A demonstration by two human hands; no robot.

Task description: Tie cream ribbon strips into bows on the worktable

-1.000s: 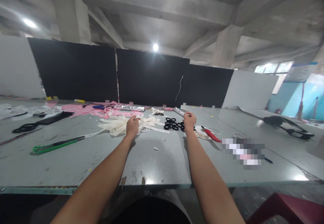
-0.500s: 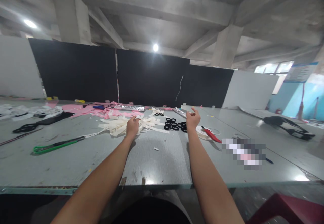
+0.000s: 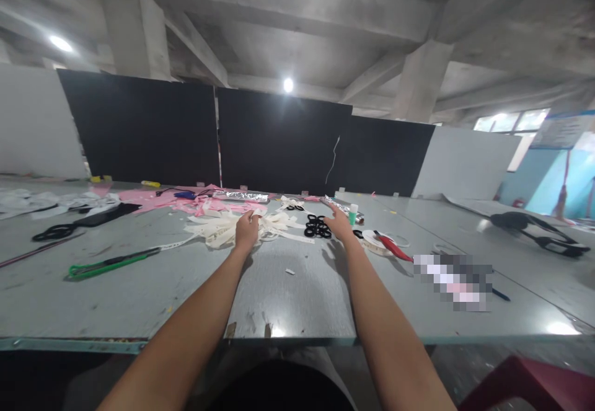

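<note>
On the grey tabletop point(image 3: 297, 302), a loose pile of cream strips point(image 3: 214, 230) spreads to both sides of the left grip point(image 3: 246, 231), whose thumb and fingers curl close together; from this view I cannot tell whether a strip is pinched there. The strips look light, limp and apt to tangle, so one free end is probably the best hold. The right grip point(image 3: 341, 225) is spread, fingers reaching to the right side of the bunched black rings point(image 3: 317, 227). Each ring looks light and springy; a fingertip pinch on its outer rim should suit.
</note>
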